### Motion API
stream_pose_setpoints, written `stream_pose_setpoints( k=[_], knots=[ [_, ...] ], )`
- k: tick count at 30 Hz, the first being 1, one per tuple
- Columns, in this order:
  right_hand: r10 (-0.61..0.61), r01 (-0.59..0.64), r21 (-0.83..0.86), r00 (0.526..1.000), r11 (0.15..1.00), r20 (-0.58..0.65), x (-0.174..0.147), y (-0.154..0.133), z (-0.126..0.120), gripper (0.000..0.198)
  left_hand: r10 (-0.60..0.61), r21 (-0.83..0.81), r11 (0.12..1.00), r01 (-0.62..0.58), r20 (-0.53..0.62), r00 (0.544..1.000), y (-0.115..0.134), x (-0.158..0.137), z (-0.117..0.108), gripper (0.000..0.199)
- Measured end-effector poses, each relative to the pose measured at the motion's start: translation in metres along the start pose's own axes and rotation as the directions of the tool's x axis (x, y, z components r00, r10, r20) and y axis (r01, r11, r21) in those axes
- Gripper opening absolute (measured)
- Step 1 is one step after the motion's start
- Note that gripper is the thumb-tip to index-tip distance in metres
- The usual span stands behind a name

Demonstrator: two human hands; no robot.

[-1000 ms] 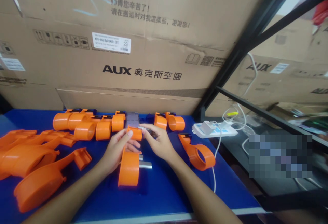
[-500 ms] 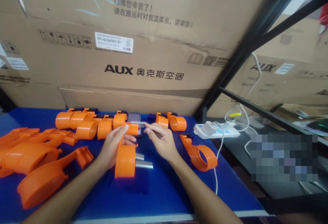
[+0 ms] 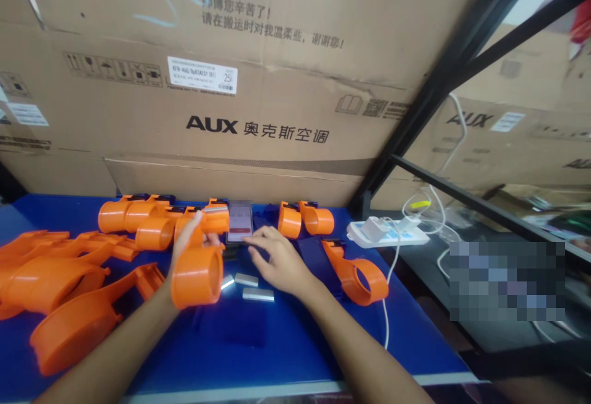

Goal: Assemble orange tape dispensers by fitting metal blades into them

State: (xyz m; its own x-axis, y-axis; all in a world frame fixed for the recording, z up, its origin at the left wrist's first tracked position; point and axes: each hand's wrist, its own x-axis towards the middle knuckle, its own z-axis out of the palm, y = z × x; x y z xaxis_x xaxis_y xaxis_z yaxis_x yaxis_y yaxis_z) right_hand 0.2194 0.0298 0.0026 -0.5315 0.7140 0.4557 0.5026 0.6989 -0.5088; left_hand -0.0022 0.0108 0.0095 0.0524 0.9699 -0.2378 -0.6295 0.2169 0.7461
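My left hand [image 3: 187,238] is closed around an orange plastic part [image 3: 197,276], lifted off the table, with a round ring below and a slotted holder on top. A silvery metal strip [image 3: 216,209] lies along that holder. My right hand [image 3: 279,259] has its thumb and index finger slightly apart at the lower edge of a phone [image 3: 240,219] with a lit screen. Dark flat pieces [image 3: 234,252] lie by those fingertips; whether they are touched is hard to see. Between my hands, metal strips [image 3: 258,294] rest on the blue table [image 3: 295,348].
Several similar orange parts [image 3: 74,333] lie at the left; others with black inserts [image 3: 154,233] line the back. Another orange part [image 3: 367,281] is at the right. Beyond it are a white power strip [image 3: 392,234] with cables and a black frame post [image 3: 415,108]. Large cardboard boxes [image 3: 258,84] stand behind.
The metal strip that my right fingers pinched is now in the orange part's holder. My left hand has moved left with the part and turned it. My right hand has come down towards the dark pieces.
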Motion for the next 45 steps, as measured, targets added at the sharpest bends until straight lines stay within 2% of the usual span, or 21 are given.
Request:
stream_pose_setpoints(
  k=[4, 7, 13, 16, 18, 21, 24, 27, 29, 32, 36, 45],
  knots=[
    [-0.069, 0.096, -0.132, 0.978, 0.987, 0.197, -0.002, -0.006, 0.007, 0.038, 0.066, -0.085, 0.994, -0.076, -0.114, 0.991, 0.012, 0.003, -0.002, 0.040],
    [-0.058, 0.104, -0.169, 0.964, 0.980, 0.258, -0.002, -0.010, 0.013, 0.037, 0.033, -0.062, 0.997, -0.040, -0.104, 0.994, 0.011, 0.004, 0.003, 0.038],
    [0.026, 0.039, -0.281, 0.974, 0.959, 0.224, -0.001, -0.010, 0.013, 0.023, 0.088, 0.052, 0.995, -0.085, -0.049, 0.995, -0.003, 0.004, 0.007, 0.044],
    [0.056, 0.022, -0.341, 0.974, 0.940, 0.219, -0.001, -0.010, 0.011, 0.019, 0.066, 0.139, 0.988, -0.063, -0.015, 0.998, -0.010, 0.002, 0.007, 0.048],
    [0.081, 0.010, -0.385, 0.972, 0.923, 0.220, -0.001, -0.011, 0.010, 0.017, 0.057, 0.192, 0.980, -0.050, -0.034, 0.998, -0.012, 0.001, 0.008, 0.051],
    [0.127, -0.052, -0.424, 0.980, 0.904, 0.152, -0.001, -0.011, 0.003, 0.012, 0.070, 0.233, 0.971, -0.055, -0.058, 0.996, -0.014, -0.002, 0.012, 0.051],
    [0.146, -0.166, -0.363, 0.986, 0.917, -0.084, 0.000, -0.011, -0.006, 0.009, 0.116, 0.239, 0.966, -0.103, -0.039, 0.993, -0.015, -0.007, 0.016, 0.049],
    [0.083, -0.169, -0.215, 0.930, 0.962, -0.358, 0.000, -0.010, -0.013, 0.011, 0.185, 0.260, 0.949, -0.177, -0.008, 0.983, -0.021, -0.009, 0.017, 0.046],
    [0.023, -0.093, -0.139, 0.898, 0.986, -0.439, 0.001, -0.011, -0.015, 0.016, 0.217, 0.301, 0.929, -0.217, 0.032, 0.976, -0.026, -0.007, 0.016, 0.043],
    [-0.052, 0.017, -0.085, 0.899, 0.996, -0.435, 0.001, -0.013, -0.012, 0.019, 0.223, 0.361, 0.900, -0.243, 0.097, 0.970, -0.033, -0.003, 0.013, 0.039],
    [-0.113, 0.100, -0.053, 0.912, 0.994, -0.395, -0.001, -0.014, -0.005, 0.025, 0.214, 0.401, 0.878, -0.261, 0.159, 0.964, -0.039, 0.000, 0.011, 0.037],
    [-0.109, 0.108, -0.023, 0.924, 0.994, -0.366, -0.001, -0.014, 0.001, 0.029, 0.161, 0.406, 0.883, -0.235, 0.208, 0.965, -0.040, -0.005, 0.014, 0.037]
  ],
)
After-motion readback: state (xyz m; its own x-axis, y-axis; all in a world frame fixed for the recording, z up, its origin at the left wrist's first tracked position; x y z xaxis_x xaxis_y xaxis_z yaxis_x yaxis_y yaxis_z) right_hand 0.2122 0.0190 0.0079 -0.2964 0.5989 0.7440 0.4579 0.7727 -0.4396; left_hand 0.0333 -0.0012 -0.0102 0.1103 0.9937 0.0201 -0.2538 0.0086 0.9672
